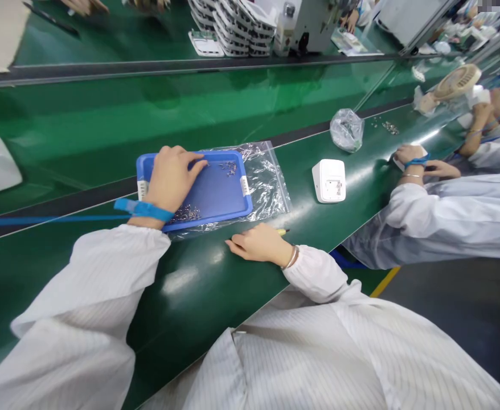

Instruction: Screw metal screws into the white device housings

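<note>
My left hand point(171, 176) reaches over a shallow blue tray point(220, 196), thumb and forefinger drawn together near its far rim. Whatever lies between those fingertips is too small to make out. Small metal screws point(185, 213) are heaped in the tray's near left corner, and a few more point(229, 168) lie at the far right. Below the tray's near edge, my right hand point(261, 245) rests on the green bench with curled fingers. A thin yellow pen-like tool point(282, 232) with a dark tip sticks out behind it, mostly covered by the hand.
A clear zip bag point(267, 182) lies under the tray. To the right stand a white plastic housing point(330, 181) and a crumpled clear bag point(347, 131). Stacked white parts point(241, 28) sit on the raised shelf. A co-worker's hands point(416, 162) are farther right. A blue wrist cord point(53, 220) runs left.
</note>
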Motion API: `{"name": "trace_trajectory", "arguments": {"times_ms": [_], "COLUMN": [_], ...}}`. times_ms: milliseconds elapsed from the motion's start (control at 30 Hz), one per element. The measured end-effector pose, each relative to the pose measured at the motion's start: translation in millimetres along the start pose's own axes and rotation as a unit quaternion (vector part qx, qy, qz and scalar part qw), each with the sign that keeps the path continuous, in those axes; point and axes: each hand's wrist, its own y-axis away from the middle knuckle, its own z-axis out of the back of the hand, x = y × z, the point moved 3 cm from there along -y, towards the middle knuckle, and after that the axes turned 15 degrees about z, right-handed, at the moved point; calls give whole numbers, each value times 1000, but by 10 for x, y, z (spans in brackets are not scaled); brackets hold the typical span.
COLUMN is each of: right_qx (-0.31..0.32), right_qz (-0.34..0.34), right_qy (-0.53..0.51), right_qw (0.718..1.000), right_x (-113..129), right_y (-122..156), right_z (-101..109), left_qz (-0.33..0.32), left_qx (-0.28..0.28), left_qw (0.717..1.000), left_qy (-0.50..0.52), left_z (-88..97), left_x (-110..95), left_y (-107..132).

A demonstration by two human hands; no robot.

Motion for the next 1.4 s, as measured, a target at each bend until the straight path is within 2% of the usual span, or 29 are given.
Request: {"name": "trace_trajectory", "arguments": {"times_ms": [167, 333, 433, 533, 600, 667, 767, 867, 933, 1000, 1100, 1233, 1333, 1400], "right_qx": [-3, -3, 1, -7, -40, -108, -250, -334, -314, -246, -175, -197, -213, -178], "right_qz": [-4, 3, 11, -10, -65, -147, -282, -389, -438, -472, -485, -434, -365, -318], "right_qy": [-12, -7, -2, 2, 14, 37, 69, 113, 122, 116, 105, 72, -35, -145], "right_qw": [1000, 1000, 1000, 1000, 997, 983, 924, 851, 834, 838, 850, 876, 906, 920], "right_x": [3, 9, 27, -12, -115, -279, -586, -891, -1049, -1127, -1059, -727, -381, -132], "right_y": [0, -1, 12, 118, 282, 528, 992, 1375, 1499, 1532, 1489, 1354, 1238, 1147], "right_z": [6, 8, 15, 65, 150, 270, 425, 431, 355, 264, 194, 238, 300, 315], "left_qz": [30, 45, 24, -9, -25, -25, -10, 33, 75, 99, 102, 106, 106, 111], "left_qx": [-12, 14, 24, 31, 35, 29, 3, -21, -8, 10, 6, 38, 92, 128], "left_qw": [999, 999, 999, 996, 993, 992, 991, 977, 951, 915, 880, 866, 861, 857], "left_qy": [-4, 19, 35, 80, 108, 119, 134, 211, 300, 390, 463, 487, 489, 487], "left_z": [-148, -258, -207, -58, 46, 121, 151, 98, 42, 7, 19, 30, 8, -13], "left_x": [-93, -93, -114, -138, -123, -76, -7, 25, 41, 48, 49, 12, -51, -92], "left_y": [-152, -149, -93, 117, 356, 645, 1091, 1427, 1555, 1628, 1702, 1821, 1928, 1987]}}
